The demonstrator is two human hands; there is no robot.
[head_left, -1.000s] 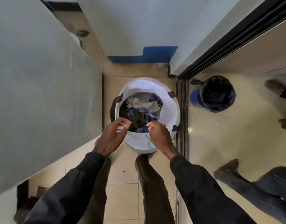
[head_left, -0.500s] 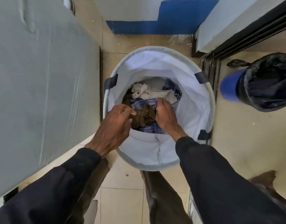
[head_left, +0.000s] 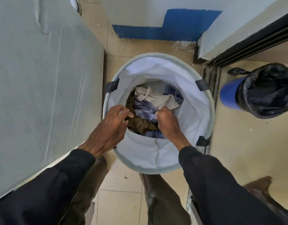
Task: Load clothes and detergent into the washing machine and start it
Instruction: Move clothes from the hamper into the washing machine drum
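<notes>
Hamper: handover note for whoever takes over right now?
Left hand: open, fingers spread over the brown garment, no grip yet.
Right hand: shut on the blue plaid cloth.
Clothes all sit in the white hamper on the floor; a cream piece lies at the back.
Done: nothing loaded.
Left: lift clothes out, load the machine, add detergent, start. Detergent is not in view.

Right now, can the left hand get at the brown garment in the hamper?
Probably yes: the left hand hovers open at the hamper rim, fingertips by the brown garment, which lies uncovered on top.
</notes>
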